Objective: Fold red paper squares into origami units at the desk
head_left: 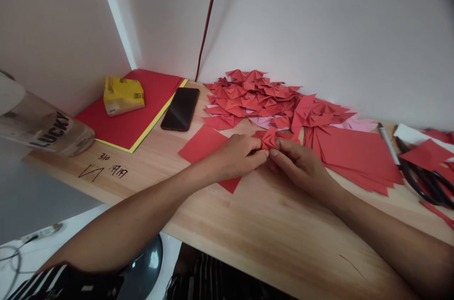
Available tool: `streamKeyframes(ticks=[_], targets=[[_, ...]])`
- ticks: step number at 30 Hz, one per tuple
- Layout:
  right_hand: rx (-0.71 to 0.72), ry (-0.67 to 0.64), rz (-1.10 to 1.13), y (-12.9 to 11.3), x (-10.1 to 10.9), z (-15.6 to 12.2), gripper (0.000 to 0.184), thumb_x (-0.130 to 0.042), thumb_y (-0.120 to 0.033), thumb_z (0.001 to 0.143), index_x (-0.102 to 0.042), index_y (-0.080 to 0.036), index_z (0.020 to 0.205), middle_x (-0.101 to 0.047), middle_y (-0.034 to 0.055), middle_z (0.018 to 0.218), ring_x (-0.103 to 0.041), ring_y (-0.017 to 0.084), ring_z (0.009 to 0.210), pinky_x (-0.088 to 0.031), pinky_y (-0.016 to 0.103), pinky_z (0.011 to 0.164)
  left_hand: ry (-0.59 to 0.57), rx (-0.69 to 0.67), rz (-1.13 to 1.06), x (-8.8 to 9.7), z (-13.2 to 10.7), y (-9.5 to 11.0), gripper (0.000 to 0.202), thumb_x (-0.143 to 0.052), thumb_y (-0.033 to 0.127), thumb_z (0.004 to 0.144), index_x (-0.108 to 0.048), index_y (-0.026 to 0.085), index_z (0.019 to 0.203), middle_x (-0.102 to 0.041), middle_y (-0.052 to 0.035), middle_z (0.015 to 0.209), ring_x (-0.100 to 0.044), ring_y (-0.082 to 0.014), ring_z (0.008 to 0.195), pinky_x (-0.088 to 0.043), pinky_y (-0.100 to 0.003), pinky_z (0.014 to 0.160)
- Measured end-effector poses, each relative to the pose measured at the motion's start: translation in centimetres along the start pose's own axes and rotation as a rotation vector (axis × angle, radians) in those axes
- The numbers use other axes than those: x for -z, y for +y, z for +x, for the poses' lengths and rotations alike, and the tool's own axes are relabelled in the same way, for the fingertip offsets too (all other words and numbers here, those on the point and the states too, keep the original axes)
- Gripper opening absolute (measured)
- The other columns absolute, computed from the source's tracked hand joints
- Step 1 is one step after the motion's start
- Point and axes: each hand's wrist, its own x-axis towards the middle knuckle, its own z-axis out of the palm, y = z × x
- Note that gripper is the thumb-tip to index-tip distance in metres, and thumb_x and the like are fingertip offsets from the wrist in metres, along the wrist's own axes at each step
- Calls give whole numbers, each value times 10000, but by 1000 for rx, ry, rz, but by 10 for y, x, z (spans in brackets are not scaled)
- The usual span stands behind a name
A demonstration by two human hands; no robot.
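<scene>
Both my hands meet at the middle of a wooden table on a small folded red paper piece. My left hand pinches its left side with fingers closed. Its right side is held by the closed fingers of my right hand. Under my left hand lies a flat red paper square. Behind the hands sits a heap of folded red paper shapes. A stack of flat red sheets lies to the right of my right hand.
A black phone lies left of the heap. A yellow tissue pack rests on a red folder. A clear bottle stands far left. A pen and black scissors lie at the right.
</scene>
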Motion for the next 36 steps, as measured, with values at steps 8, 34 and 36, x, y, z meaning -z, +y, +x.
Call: streamKeyframes(ticks=[8,34,36], targets=[[3,-9,3,2,0,0,293,-457,-302,987,-517,-217,713,-526,-7,647,-463,124,576,-369,263,535,-6,-8,-35,0,0,-1,243,-496,255,871,-623,146,695,-655,-18,674,-572,-118,630,-360,-234,560],[-15,-26,10,5,-1,-1,257,-450,-261,980,-514,-209,736,-510,-14,663,-461,122,592,-367,259,553,20,-14,-15,0,-1,-1,243,-487,261,844,-537,161,629,-563,17,608,-503,-102,596,-313,-242,565],[-18,-27,-3,5,0,-1,259,-447,-262,979,-508,-207,734,-501,-14,662,-454,120,591,-363,257,550,24,-20,-1,0,-1,0,244,-484,258,847,-532,161,628,-542,21,594,-484,-100,587,-306,-241,566]])
